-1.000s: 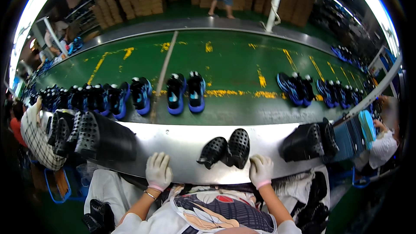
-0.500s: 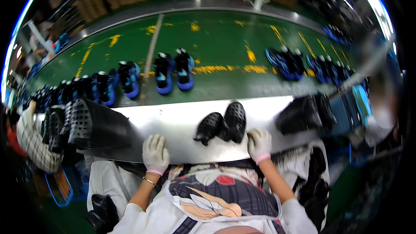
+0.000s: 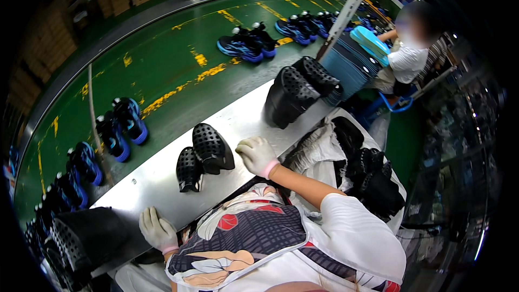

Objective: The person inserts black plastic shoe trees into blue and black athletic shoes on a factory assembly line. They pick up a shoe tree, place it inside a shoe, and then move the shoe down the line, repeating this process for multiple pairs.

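My left hand (image 3: 158,230), in a white work glove with a pink cuff, lies on the near edge of the metal bench (image 3: 151,184), fingers stretched out and holding nothing. My right hand (image 3: 257,156), gloved alike, rests on the bench beside a pair of black perforated plastic shoe inserts. The bigger-looking insert (image 3: 210,145) is nearest to it, a small gap between them. Left of that one stands the other insert (image 3: 189,170). Neither hand touches the pair.
A stack of nested black inserts (image 3: 294,92) stands at the bench's right end, another stack (image 3: 89,232) at its left. White sacks (image 3: 319,148) with loose black inserts lie right of me. Blue-black sneakers (image 3: 130,121) line the green conveyor. A co-worker (image 3: 411,59) sits beyond a blue crate (image 3: 346,67).
The view has swung to the right, so the bench now runs diagonally and the co-worker shows more fully. Both hands stay resting on the bench, and the insert pair stays between them.
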